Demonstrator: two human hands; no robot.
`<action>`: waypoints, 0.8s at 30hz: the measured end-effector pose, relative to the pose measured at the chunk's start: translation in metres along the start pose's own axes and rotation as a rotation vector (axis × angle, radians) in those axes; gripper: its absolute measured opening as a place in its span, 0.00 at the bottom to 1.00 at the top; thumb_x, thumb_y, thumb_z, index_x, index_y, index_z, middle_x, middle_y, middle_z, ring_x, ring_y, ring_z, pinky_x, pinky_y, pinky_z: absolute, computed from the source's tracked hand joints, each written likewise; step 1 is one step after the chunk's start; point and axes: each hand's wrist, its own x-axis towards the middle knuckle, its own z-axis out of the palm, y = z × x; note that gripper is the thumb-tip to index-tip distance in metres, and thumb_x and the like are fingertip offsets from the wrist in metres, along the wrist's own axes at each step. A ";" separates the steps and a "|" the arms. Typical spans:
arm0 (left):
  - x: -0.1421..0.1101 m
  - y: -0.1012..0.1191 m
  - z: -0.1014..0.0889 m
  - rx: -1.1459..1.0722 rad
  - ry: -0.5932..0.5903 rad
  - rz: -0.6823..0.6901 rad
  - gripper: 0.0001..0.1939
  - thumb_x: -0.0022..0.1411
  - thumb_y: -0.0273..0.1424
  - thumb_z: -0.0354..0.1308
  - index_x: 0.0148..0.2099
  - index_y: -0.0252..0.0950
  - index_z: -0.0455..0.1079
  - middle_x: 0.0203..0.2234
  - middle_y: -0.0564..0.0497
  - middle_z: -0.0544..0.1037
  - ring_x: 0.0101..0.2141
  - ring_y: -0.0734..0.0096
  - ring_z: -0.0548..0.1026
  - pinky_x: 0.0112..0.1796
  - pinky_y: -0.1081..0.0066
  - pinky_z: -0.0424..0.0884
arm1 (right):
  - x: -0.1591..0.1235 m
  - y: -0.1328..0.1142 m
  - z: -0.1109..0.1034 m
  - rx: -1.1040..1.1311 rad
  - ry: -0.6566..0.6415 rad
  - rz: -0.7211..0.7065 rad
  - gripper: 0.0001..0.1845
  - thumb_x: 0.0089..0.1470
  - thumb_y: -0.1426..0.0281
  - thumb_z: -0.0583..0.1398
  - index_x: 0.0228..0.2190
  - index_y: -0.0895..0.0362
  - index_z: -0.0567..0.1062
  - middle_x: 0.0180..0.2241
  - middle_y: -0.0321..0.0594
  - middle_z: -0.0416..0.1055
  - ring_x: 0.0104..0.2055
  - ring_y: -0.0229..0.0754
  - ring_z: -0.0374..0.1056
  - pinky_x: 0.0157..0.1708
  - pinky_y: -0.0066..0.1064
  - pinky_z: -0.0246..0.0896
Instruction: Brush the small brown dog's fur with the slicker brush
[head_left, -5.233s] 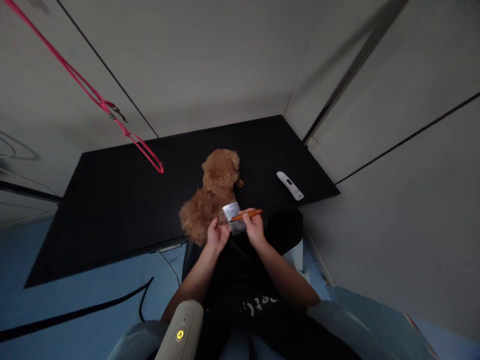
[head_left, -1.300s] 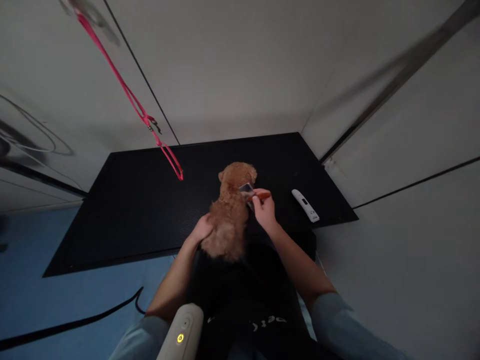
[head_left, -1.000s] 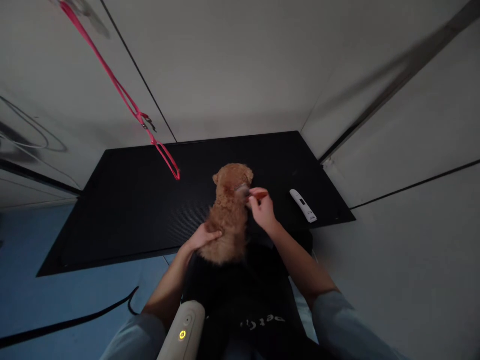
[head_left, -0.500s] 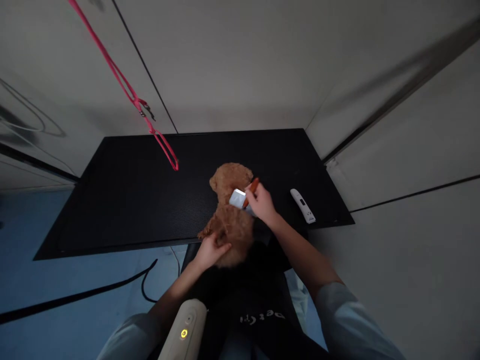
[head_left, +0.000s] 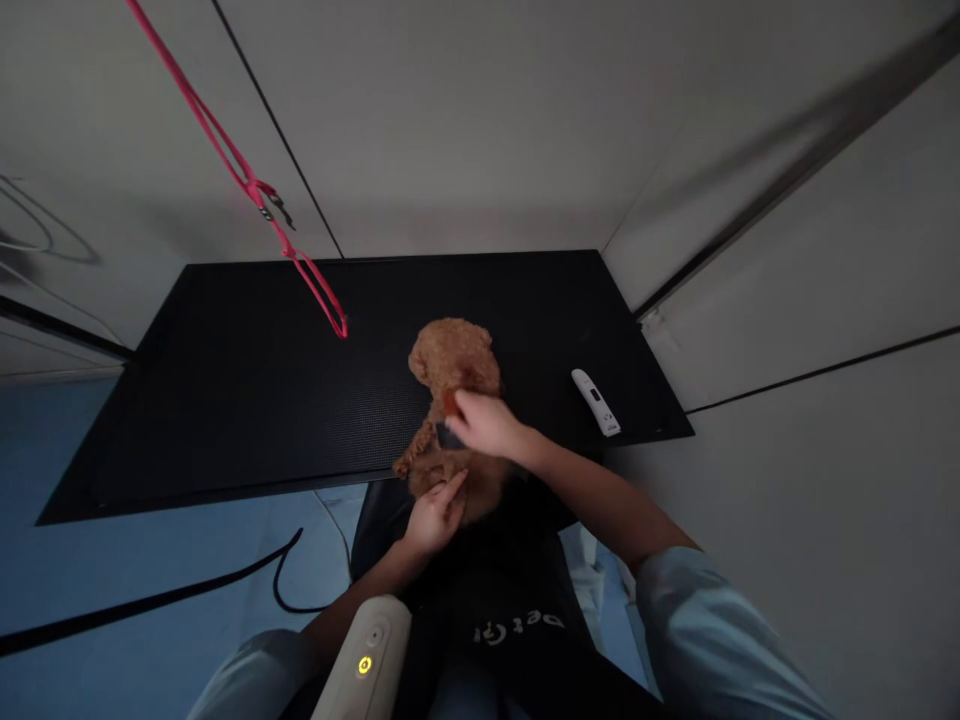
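A curly brown dog (head_left: 454,350) is at the front edge of the black table, its head toward the far side and its rear near my lap. My right hand (head_left: 484,425) is closed around the reddish-brown handle of a slicker brush (head_left: 450,437). The brush's dark head lies against the coat on the dog's back, partly hidden by my fingers. Lower down, my left hand (head_left: 436,515) grips the fur near the dog's rear, thumb and fingers close together.
White hair clippers (head_left: 596,402) lie on the right side of the black table (head_left: 285,380). A pink grooming loop (head_left: 319,290) hangs over its left part. Near my lap stands a pale device (head_left: 367,650) with a lit yellow button. A black cable (head_left: 165,590) crosses at lower left.
My right hand has moved left and down with the brush, turning its pale face out of view and bringing it onto the coat. My left hand has shifted slightly right on the fur.
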 end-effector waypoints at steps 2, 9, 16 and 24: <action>0.001 0.000 0.001 -0.011 0.008 -0.017 0.20 0.63 0.28 0.49 0.57 0.35 0.66 0.38 0.43 0.79 0.36 0.66 0.78 0.39 0.68 0.75 | -0.003 -0.001 0.004 -0.034 0.124 0.078 0.10 0.58 0.64 0.53 0.38 0.57 0.67 0.35 0.45 0.72 0.36 0.45 0.69 0.34 0.33 0.59; 0.004 -0.002 -0.002 -0.052 0.022 -0.017 0.18 0.64 0.30 0.49 0.55 0.34 0.69 0.39 0.42 0.79 0.38 0.64 0.78 0.41 0.66 0.74 | -0.006 0.015 0.010 0.056 0.125 0.098 0.09 0.56 0.64 0.54 0.35 0.57 0.67 0.31 0.42 0.72 0.32 0.43 0.68 0.32 0.31 0.58; -0.003 -0.007 0.001 -0.147 0.001 -0.035 0.18 0.63 0.31 0.50 0.55 0.38 0.69 0.41 0.43 0.79 0.40 0.64 0.78 0.43 0.65 0.74 | -0.007 0.026 0.006 0.209 0.248 0.115 0.10 0.55 0.64 0.56 0.37 0.56 0.67 0.34 0.44 0.73 0.36 0.44 0.69 0.36 0.32 0.60; 0.043 -0.045 -0.049 -0.177 0.307 -0.298 0.22 0.61 0.41 0.51 0.51 0.33 0.70 0.45 0.41 0.75 0.46 0.58 0.73 0.49 0.58 0.67 | -0.001 0.044 0.008 0.269 0.457 0.255 0.10 0.55 0.63 0.55 0.37 0.57 0.66 0.35 0.43 0.72 0.37 0.43 0.69 0.36 0.31 0.61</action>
